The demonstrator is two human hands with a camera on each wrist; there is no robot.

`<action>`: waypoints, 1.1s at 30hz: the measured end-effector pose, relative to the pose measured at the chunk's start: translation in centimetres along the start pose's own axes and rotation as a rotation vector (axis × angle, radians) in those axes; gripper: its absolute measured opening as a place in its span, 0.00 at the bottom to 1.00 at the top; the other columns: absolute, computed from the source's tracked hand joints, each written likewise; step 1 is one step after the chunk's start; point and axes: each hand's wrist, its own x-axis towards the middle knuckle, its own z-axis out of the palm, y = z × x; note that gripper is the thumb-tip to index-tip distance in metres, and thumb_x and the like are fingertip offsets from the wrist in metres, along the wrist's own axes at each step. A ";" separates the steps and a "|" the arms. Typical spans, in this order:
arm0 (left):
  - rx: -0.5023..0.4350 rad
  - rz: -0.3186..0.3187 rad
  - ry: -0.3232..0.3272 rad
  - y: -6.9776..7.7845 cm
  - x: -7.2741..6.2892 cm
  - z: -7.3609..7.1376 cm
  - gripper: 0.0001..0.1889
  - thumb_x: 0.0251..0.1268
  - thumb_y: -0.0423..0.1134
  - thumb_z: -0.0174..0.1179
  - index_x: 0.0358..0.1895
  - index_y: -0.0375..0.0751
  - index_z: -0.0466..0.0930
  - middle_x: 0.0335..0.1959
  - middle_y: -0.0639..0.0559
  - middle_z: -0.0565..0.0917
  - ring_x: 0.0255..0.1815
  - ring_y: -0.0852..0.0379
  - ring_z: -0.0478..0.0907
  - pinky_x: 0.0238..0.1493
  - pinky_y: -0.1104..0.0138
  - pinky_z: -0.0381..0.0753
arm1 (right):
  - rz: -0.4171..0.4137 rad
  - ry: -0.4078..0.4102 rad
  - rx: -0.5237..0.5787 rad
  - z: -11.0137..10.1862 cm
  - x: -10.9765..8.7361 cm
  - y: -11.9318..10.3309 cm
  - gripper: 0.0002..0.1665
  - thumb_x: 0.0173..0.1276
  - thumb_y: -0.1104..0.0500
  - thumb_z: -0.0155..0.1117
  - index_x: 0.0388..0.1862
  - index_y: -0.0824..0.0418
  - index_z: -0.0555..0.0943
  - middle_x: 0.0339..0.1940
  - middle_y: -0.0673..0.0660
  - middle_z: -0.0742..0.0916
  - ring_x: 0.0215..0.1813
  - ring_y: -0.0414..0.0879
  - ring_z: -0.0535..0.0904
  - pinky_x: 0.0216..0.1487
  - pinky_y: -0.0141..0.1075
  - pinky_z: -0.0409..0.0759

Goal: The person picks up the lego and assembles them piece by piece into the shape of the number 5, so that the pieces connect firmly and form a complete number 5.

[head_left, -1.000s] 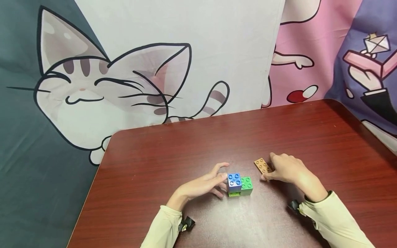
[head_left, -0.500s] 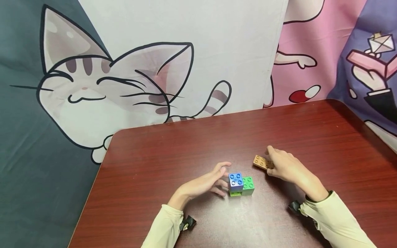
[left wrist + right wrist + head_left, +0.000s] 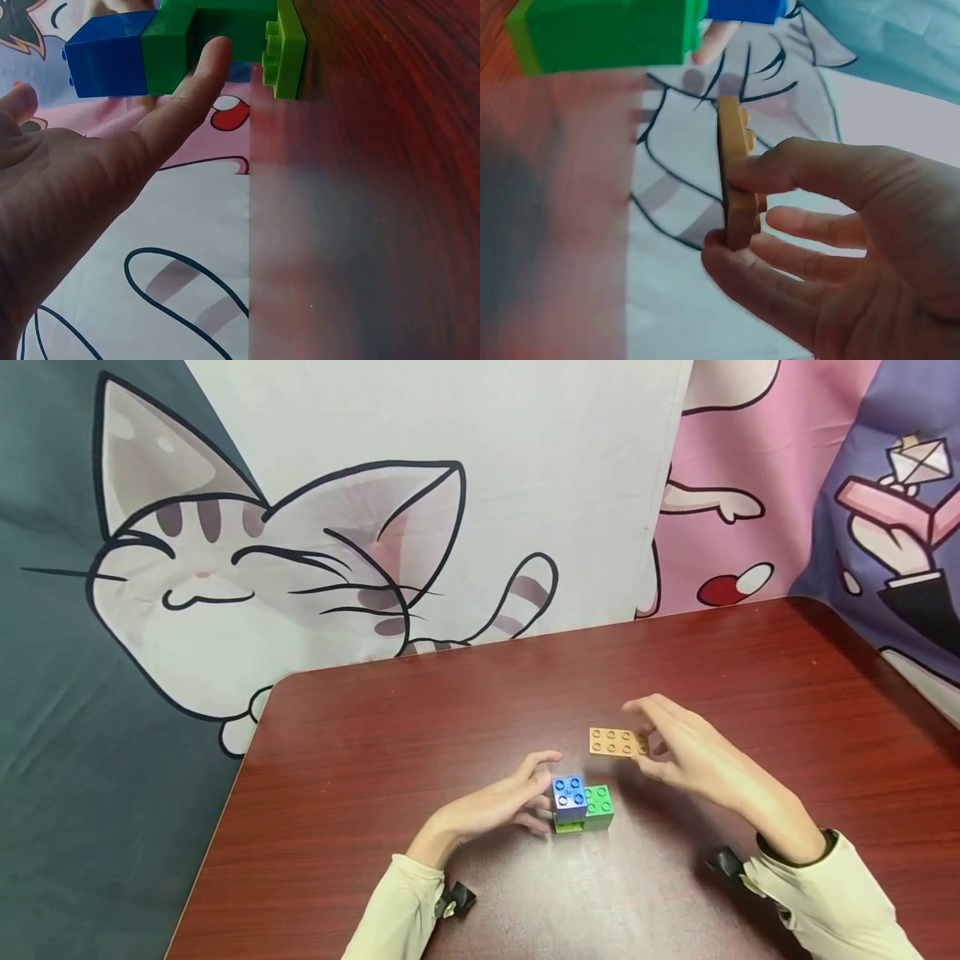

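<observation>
My right hand (image 3: 693, 747) pinches a tan toy building brick (image 3: 609, 742), thin and oblong, by its right end. In the right wrist view the thumb and a fingertip hold opposite edges of the tan brick (image 3: 735, 150), which is raised off the table. In front of it stands a small stack with a lime plate (image 3: 291, 56) at the base, green bricks (image 3: 598, 807) on it and a blue brick (image 3: 569, 797) at the top. My left hand (image 3: 491, 806) lies along the stack's left side, fingers loosely extended, one fingertip overlapping the green in the left wrist view.
The stack and both hands are over a dark red wooden table (image 3: 420, 718). Its far edge meets a printed cloth backdrop (image 3: 585, 468) with a cartoon cat. A black wrist camera (image 3: 459, 900) sits by the left cuff, another wrist camera (image 3: 723, 862) by the right.
My right hand has picked up the tan brick, turned it from slanting to crosswise and brought it left, just behind the stack. The left hand and stack have stayed about where they were.
</observation>
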 end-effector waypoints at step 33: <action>-0.073 0.045 -0.039 -0.4 0.4 -0.3 0.28 0.75 0.48 0.38 0.71 0.45 0.43 0.53 0.37 0.73 0.53 0.41 0.74 0.52 0.51 0.73 | -0.162 -0.078 0.072 -0.1 -0.5 -4.2 0.34 0.50 0.63 0.72 0.58 0.61 0.71 0.41 0.45 0.81 0.39 0.35 0.77 0.38 0.36 0.79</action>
